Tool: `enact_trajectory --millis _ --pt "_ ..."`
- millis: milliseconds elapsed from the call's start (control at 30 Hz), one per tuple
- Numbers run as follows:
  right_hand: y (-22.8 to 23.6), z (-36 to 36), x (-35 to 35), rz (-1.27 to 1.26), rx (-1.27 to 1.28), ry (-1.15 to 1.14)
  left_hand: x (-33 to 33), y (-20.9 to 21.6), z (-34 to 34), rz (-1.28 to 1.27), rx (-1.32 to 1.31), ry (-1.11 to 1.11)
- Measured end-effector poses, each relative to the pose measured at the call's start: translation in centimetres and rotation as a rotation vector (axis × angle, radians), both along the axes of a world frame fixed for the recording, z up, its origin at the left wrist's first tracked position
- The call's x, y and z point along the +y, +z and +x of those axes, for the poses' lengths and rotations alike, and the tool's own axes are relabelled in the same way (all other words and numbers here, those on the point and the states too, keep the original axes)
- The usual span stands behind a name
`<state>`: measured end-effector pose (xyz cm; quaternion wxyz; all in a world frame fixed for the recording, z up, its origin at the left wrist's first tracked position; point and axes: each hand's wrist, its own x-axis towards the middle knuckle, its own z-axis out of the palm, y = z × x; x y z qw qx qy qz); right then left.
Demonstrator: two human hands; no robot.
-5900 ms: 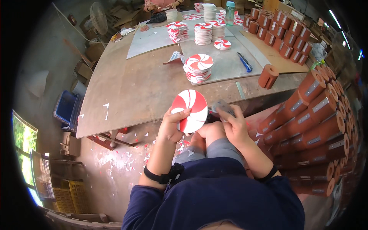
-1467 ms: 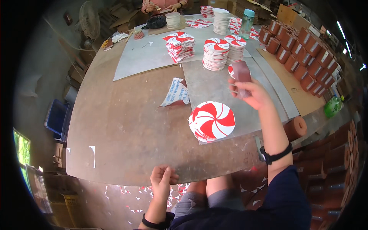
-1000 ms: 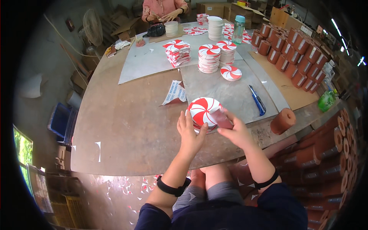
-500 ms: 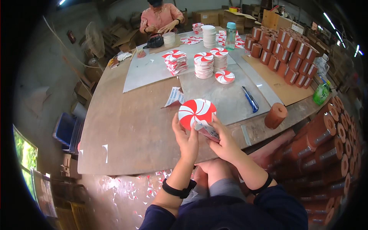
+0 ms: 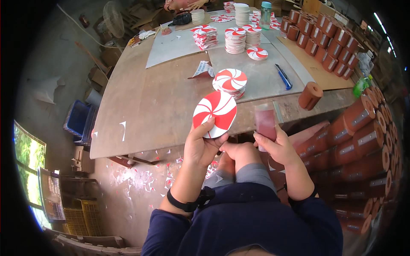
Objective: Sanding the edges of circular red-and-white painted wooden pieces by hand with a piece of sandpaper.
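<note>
My left hand (image 5: 200, 143) grips a round disc (image 5: 215, 112) with a red and white swirl, its thumb on the face and fingers behind. The disc is tilted toward me near the table's front edge. To its right, my right hand (image 5: 275, 146) holds a piece of sandpaper (image 5: 265, 121), reddish brown and rectangular, apart from the disc. Just beyond the held disc is a short stack of swirl discs (image 5: 230, 80). A torn sheet (image 5: 202, 70), brown on one side and printed white on the other, lies left of that stack.
Farther back stand taller stacks of swirl discs (image 5: 235, 42) and a pile of red and white sheets (image 5: 205, 38). A blue utility knife (image 5: 283, 77) and a brown cylinder (image 5: 310, 95) lie at right. Many brown cylinders (image 5: 358, 141) are piled beside me. A co-worker's hands (image 5: 194, 4) show across the table.
My hands have moved apart, the sandpaper going right, away from the disc. The left hand has tilted the disc up, and the short stack beyond it now shows. The view has tipped downward.
</note>
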<state>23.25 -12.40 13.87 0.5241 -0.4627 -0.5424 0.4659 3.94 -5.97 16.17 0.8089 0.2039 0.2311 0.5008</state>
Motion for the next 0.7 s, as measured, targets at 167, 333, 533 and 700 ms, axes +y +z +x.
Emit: enact_trajectory --millis 167,333,533,700 --pt "2.6 -2.0 -1.7 0.508 -0.397 -0.204 -2.9 0.8 0.5 0.179 0.116 0.098" --pt "2.8 -4.0 -2.6 0.780 -0.752 -0.356 -4.7 0.5 0.3 0.236 0.103 0.079" --pt "-1.3 -3.3 -2.1 0.659 -0.683 -0.517 -4.6 0.4 -0.4 0.203 0.057 0.057" --pt "0.8 -4.4 -3.6 0.833 -0.810 -0.345 -5.1 0.3 -0.7 0.194 0.040 0.035"
